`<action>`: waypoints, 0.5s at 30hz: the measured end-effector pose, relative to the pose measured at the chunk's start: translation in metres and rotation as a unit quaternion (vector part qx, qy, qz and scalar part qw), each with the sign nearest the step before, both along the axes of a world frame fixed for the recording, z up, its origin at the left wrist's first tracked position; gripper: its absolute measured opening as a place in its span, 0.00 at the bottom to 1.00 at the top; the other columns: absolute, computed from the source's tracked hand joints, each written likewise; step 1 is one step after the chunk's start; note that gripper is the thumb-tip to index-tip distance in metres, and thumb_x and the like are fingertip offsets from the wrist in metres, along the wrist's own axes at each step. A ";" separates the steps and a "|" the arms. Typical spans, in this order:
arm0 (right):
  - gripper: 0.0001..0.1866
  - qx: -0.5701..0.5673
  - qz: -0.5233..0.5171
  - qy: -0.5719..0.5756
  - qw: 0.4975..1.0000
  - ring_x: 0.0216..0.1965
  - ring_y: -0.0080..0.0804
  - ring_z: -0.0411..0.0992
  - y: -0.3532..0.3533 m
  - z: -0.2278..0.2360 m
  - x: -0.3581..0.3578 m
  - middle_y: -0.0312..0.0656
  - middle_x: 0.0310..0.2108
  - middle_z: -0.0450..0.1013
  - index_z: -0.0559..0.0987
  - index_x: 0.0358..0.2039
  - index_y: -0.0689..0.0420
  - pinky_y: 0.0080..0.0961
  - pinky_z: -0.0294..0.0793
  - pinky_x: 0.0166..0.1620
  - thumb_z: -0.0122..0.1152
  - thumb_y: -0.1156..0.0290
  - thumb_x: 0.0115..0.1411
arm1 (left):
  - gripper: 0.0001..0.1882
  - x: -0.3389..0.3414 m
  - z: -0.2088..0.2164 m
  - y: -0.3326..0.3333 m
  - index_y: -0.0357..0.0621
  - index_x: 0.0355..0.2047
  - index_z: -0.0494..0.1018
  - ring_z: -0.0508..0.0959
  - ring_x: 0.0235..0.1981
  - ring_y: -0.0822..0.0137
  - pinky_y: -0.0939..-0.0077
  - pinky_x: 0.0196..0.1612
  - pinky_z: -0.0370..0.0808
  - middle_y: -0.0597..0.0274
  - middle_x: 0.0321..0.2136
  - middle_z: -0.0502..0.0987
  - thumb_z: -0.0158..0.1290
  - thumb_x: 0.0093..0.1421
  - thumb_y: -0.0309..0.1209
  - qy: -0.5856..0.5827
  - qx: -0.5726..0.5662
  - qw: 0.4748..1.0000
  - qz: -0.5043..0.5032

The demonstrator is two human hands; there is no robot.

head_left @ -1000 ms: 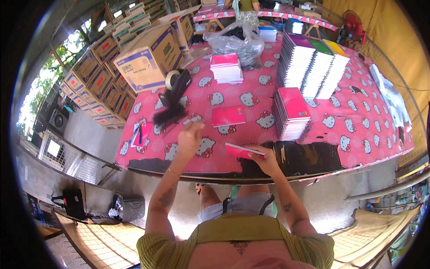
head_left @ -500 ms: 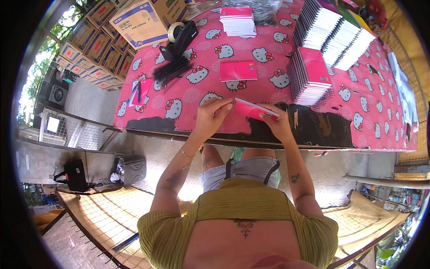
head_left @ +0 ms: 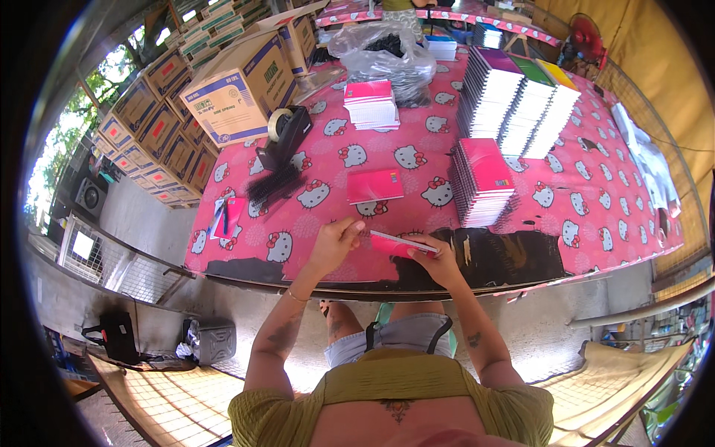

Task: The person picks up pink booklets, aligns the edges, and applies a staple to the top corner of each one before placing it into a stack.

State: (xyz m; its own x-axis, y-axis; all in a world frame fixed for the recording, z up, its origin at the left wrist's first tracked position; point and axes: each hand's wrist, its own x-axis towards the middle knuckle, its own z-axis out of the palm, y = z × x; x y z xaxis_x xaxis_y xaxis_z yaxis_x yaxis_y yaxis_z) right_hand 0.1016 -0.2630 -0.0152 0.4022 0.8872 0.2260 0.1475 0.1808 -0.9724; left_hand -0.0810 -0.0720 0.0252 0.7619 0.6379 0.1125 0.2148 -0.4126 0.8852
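Note:
My right hand (head_left: 439,261) grips a thin pink notebook (head_left: 393,246) by its right end, thumb on top, tilted above the near table edge. Close to the notebook's left end, my left hand (head_left: 337,244) is closed in a pinch; whatever its fingers hold is too small to make out. Just beyond, a single pink notepad (head_left: 375,186) lies flat. To the right stands a stack of pink spiral notebooks (head_left: 484,175). Left of the notepad lies a pile of black spiral binding wires (head_left: 274,184).
A black tape dispenser (head_left: 284,138) stands by a cardboard box (head_left: 242,86). Farther back are a stack of pink pads (head_left: 371,106), a clear plastic bag (head_left: 383,63) with dark contents, and tall spiral notebook stacks (head_left: 514,104). A pen (head_left: 226,216) lies at left. Another person (head_left: 402,13) stands beyond.
The view has tilted up, bringing the plastic bag and a person at the far end into sight. Both hands keep nearly the same pose around the notebook.

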 end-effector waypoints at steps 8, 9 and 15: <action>0.13 0.006 -0.003 -0.032 0.999 0.43 0.24 0.74 -0.002 -0.006 0.001 0.41 0.44 0.79 0.80 0.48 0.62 0.20 0.72 0.49 0.61 0.79 0.62 | 0.10 -0.004 0.012 -0.002 0.38 0.39 0.78 0.75 0.23 0.77 0.82 0.25 0.70 0.66 0.25 0.77 0.55 0.66 0.33 -0.029 0.004 0.996 -0.087; 0.14 0.010 -0.003 -0.040 0.999 0.43 0.24 0.74 -0.001 -0.006 0.000 0.41 0.44 0.79 0.80 0.48 0.62 0.21 0.72 0.49 0.61 0.79 0.62 | 0.10 -0.005 0.011 -0.003 0.37 0.40 0.78 0.75 0.24 0.76 0.82 0.25 0.70 0.66 0.25 0.77 0.57 0.65 0.32 -0.043 0.057 0.993 -0.089; 0.14 -0.002 0.010 -0.003 1.000 0.45 0.23 0.74 -0.002 -0.004 0.002 0.41 0.45 0.79 0.79 0.49 0.62 0.20 0.72 0.50 0.61 0.80 0.62 | 0.12 0.001 0.018 -0.009 0.39 0.42 0.78 0.77 0.27 0.71 0.75 0.29 0.75 0.61 0.28 0.78 0.62 0.58 0.25 -0.045 0.192 0.977 -0.080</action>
State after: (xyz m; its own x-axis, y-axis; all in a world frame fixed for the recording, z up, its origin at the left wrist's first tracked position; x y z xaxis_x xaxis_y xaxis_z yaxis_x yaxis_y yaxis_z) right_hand 0.1031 -0.2653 -0.0197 0.3824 0.8962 0.2250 0.1502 0.1799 -0.9721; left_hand -0.0801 -0.0813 0.0435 0.8237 0.4096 0.3922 0.0487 -0.7401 0.6707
